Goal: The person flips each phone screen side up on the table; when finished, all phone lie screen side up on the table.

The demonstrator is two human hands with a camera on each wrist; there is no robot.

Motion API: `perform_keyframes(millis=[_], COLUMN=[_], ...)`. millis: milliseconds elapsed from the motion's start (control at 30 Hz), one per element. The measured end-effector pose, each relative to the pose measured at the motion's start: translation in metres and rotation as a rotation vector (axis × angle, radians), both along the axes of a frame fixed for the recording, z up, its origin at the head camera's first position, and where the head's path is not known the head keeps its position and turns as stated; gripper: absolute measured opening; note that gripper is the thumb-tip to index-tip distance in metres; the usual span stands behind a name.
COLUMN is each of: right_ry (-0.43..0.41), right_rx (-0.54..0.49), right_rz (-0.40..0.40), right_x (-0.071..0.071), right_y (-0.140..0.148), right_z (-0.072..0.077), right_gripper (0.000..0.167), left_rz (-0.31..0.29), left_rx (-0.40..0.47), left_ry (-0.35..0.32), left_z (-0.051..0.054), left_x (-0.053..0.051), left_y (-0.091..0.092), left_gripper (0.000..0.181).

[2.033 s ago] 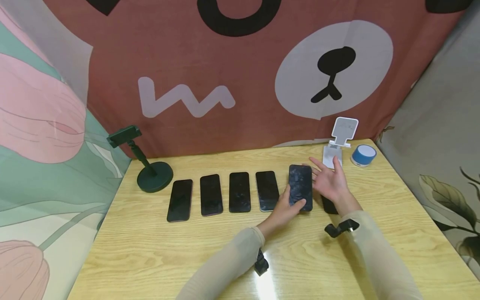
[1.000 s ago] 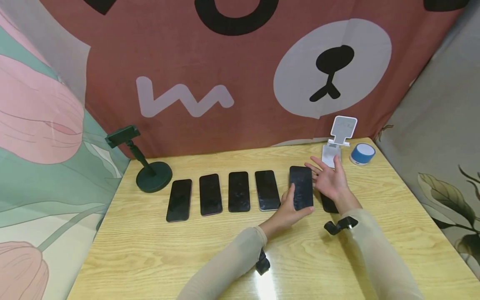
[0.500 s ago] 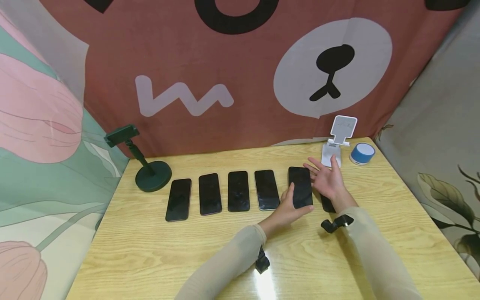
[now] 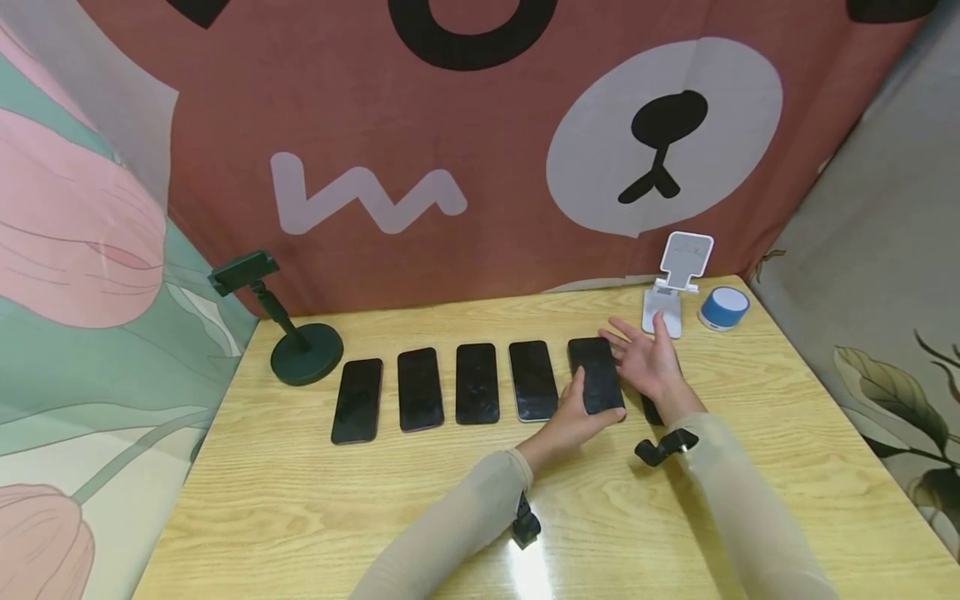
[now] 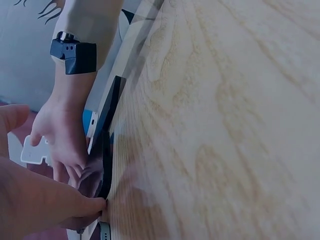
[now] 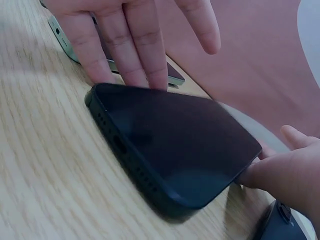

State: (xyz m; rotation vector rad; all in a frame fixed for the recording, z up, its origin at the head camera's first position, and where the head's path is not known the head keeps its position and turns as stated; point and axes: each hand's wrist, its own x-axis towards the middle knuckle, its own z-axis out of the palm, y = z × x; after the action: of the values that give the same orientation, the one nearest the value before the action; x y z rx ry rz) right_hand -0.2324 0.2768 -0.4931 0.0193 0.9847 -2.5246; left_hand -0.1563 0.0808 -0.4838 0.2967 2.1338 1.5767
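A black smartphone (image 4: pixel 597 379), screen up, is fifth from the left in a row of similar phones. My left hand (image 4: pixel 567 423) grips it at its lower left. My right hand (image 4: pixel 651 367) has its fingers stretched out, the tips touching the far right edge and the thumb held apart. In the right wrist view the held phone (image 6: pixel 175 145) is tilted, its port edge facing the camera, with a hand at either side. Another phone (image 4: pixel 651 412) lies mostly hidden under my right hand and forearm.
Four-legged furniture is not visible; the wooden table (image 4: pixel 420 517) carries several phones (image 4: pixel 477 383) to the left. A dark green phone stand (image 4: pixel 307 353) stands at the back left. At the back right are a white folding stand (image 4: pixel 686 258) and a blue speaker-like cylinder (image 4: pixel 724 308).
The held phone has been lowered toward the table and shifted slightly left. My left hand's grip has moved lower on it, and my right hand has drifted left with it.
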Motion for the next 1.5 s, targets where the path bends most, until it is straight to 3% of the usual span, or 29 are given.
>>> perform_keyframes(millis=[400, 667, 967, 1200, 1500], right_ry=[0.012, 0.024, 0.033, 0.035, 0.134], right_rx=[0.0, 0.027, -0.109, -0.173, -0.285], right_rz=[-0.024, -0.023, -0.019, -0.056, 0.007], right_x=[-0.002, 0.006, 0.01, 0.008, 0.007], right_y=[-0.007, -0.009, 0.0, 0.014, 0.036], right_z=[-0.007, -0.005, -0.002, 0.006, 0.014], right_gripper=[0.095, 0.096, 0.08, 0.078, 0.077], left_rz=[0.019, 0.045, 0.052, 0.005, -0.025], left_rx=[-0.043, -0.055, -0.017, -0.005, 0.028], left_ry=[0.034, 0.001, 0.069, 0.149, 0.178], left_z=[-0.001, -0.005, -0.008, -0.001, 0.005], left_x=[-0.001, 0.0, -0.002, -0.002, -0.003], left_y=[0.001, -0.001, -0.002, -0.001, 0.01], left_gripper=[0.094, 0.094, 0.095, 0.091, 0.089])
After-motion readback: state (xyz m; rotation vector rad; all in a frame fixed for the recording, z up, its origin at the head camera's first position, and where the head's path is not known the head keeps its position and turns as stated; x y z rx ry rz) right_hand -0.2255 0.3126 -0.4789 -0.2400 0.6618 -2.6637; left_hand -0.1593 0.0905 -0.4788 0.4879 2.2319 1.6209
